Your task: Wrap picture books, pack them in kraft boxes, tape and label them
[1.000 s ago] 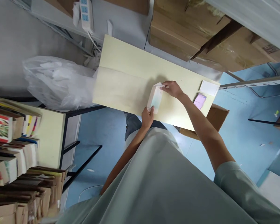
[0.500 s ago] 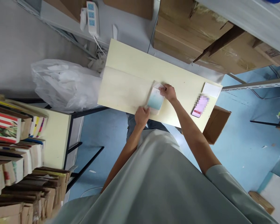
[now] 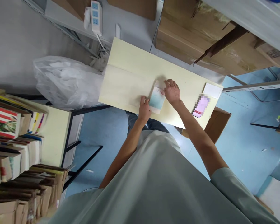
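Observation:
A small book [image 3: 156,99] with a white and pale teal cover lies flat on a thin whitish sheet [image 3: 126,82], which spreads to the left over the cream tabletop [image 3: 189,84]. My left hand [image 3: 144,109] is at the book's lower left edge, its fingers bent together. Whatever is pinched there, perhaps the sheet's edge, is too small to make out. Beside the upper right edge is my right hand [image 3: 172,92], thumb touching the cover's side and the bent fingers apart from it, holding nothing that I can see.
A phone [image 3: 201,105] and a white card-like pad [image 3: 212,90] lie at the table's right end. Left of the table bulges a clear plastic bag [image 3: 67,82]. Cardboard boxes [image 3: 182,43] stand behind, with a power strip [image 3: 96,18]. Books [image 3: 4,124] fill the lower left.
My right hand has loosened from the book's top right corner and shifted slightly right, its fingers lifted. My left hand has moved slightly up and right along the book's left edge.

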`<state>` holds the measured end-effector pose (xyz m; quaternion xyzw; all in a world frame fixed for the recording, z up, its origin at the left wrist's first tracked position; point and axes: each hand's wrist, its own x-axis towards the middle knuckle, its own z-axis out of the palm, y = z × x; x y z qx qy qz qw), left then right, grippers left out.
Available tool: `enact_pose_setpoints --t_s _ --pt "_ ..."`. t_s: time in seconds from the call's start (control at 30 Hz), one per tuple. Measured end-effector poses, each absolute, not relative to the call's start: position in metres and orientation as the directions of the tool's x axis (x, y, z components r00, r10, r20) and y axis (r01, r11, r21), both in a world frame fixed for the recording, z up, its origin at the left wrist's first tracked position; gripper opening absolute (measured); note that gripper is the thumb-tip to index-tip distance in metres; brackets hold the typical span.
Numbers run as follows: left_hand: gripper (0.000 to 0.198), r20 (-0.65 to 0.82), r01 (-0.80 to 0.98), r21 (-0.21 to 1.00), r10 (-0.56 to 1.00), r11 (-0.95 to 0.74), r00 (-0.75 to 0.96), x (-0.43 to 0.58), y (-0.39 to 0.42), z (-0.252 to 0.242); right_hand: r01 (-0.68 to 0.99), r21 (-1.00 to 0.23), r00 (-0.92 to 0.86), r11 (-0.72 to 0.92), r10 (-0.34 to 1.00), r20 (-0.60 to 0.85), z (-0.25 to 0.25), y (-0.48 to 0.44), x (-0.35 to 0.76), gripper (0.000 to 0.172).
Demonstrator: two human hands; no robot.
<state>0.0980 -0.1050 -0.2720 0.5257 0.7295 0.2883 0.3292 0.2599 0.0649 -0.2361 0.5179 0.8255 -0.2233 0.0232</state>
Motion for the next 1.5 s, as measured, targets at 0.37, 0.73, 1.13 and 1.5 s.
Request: enact_pose_setpoints --t_s 0.37,0.73,1.13,1.5 --pt "0.084 -0.225 0.603 0.656 0.88 0.454 -0.419 0.164 -0.097 -0.259 0.496 -0.428 -0.858 0.756 0.347 -0.38 -0.252 0.061 0.257 0.082" --pt "0.057 -0.27 0.487 0.726 0.852 0.486 -0.448 0.127 -0.102 -0.239 0.484 -0.557 -0.86 0.675 0.248 -0.446 -0.241 0.105 0.26 0.102" --pt "0.073 -0.338 0.311 0.732 0.72 0.606 -0.607 0.1 -0.111 -0.247 0.649 -0.616 -0.746 0.446 0.529 -0.404 -0.244 0.104 0.204 0.067" --pt "0.034 -0.449 0.2 0.61 0.543 0.767 -0.709 0.055 -0.093 -0.28 0.783 -0.509 -0.573 0.359 0.734 -0.365 -0.291 0.087 0.171 0.094"
